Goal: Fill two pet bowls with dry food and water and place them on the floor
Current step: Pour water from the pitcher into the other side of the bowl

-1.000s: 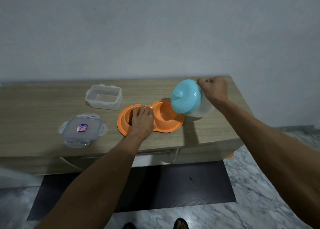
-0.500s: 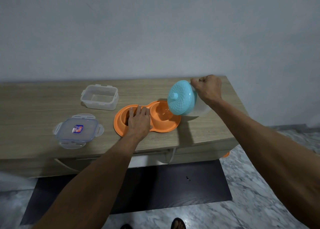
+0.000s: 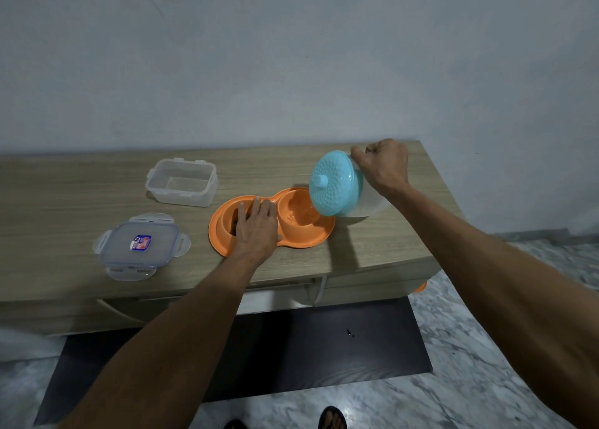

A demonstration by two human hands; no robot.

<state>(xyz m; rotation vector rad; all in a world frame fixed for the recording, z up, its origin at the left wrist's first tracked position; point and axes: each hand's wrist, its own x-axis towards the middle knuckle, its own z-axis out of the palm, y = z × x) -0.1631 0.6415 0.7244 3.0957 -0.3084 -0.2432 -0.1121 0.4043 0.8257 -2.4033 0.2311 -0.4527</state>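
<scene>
An orange double pet bowl lies on the wooden counter. My left hand rests flat on its left half, over dark dry food that shows between the fingers. My right hand grips a translucent jug with a turquoise lid, tipped on its side over the right bowl well. Water glints in that well.
An empty clear food container stands behind the bowl. Its clip lid with a sticker lies at the front left. Below the counter are a black mat and marble floor. A grey wall rises behind the counter.
The jug stays tipped over the right well, and water now shows there. My left hand has kept its place on the bowl. The camera shifted slightly.
</scene>
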